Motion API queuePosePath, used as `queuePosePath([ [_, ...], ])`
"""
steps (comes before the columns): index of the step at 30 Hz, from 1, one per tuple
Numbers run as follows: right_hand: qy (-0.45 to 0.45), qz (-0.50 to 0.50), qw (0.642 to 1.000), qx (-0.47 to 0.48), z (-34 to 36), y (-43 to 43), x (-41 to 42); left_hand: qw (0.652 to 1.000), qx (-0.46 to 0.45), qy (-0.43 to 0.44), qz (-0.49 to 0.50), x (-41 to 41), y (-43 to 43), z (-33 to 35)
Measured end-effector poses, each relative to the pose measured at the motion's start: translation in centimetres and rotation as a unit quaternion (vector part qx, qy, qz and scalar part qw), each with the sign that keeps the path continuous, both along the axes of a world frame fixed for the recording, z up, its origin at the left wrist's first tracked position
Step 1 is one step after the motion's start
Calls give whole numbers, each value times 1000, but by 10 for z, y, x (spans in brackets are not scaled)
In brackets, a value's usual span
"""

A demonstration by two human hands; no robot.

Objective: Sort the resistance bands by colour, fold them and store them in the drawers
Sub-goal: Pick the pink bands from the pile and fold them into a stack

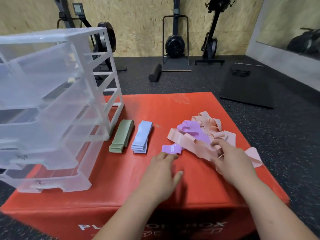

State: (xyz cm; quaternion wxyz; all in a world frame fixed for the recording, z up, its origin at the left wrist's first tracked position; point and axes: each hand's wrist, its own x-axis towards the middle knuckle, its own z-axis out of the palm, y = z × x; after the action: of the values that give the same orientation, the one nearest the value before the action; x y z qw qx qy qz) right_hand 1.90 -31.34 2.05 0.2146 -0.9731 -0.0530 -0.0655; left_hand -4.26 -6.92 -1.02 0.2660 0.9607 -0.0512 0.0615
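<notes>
A folded stack of green bands and a folded stack of pale blue bands lie side by side on the red box, just right of the clear plastic drawer unit, whose drawers stand pulled out. Further right is a loose tangle of peach bands with purple bands mixed in. My left hand lies flat and open, fingertips touching a purple band end. My right hand rests on the tangle, fingers pinching a peach band.
The box stands on a dark speckled gym floor. A black foam roller, a black mat and upright rowing machines are behind it against a chipboard wall. The box's right edge is close to the band pile.
</notes>
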Motion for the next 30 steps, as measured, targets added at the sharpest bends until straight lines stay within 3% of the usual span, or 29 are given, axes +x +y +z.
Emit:
queuePosePath([
  [5,93,44,989,-107,2,-5,18,999,53,-5,-6,11,2,-7],
  [7,106,44,988,-105,-1,-5,26,998,63,-1,-2,18,5,-11],
  [14,9,70,997,21,-12,27,53,998,58,-9,8,43,0,-16],
  [17,-50,104,993,32,-19,44,65,999,39,-15,20,53,0,-19],
  [21,-46,145,988,-21,-32,64,77,999,1,-18,35,64,5,-21],
  [25,-75,117,987,-86,-43,70,88,998,-14,-34,48,68,13,-20],
  [27,-92,106,988,-65,-39,70,90,997,-19,-43,54,68,18,-19],
  [30,-106,107,987,63,-19,68,88,993,-70,-65,76,70,23,-12],
])
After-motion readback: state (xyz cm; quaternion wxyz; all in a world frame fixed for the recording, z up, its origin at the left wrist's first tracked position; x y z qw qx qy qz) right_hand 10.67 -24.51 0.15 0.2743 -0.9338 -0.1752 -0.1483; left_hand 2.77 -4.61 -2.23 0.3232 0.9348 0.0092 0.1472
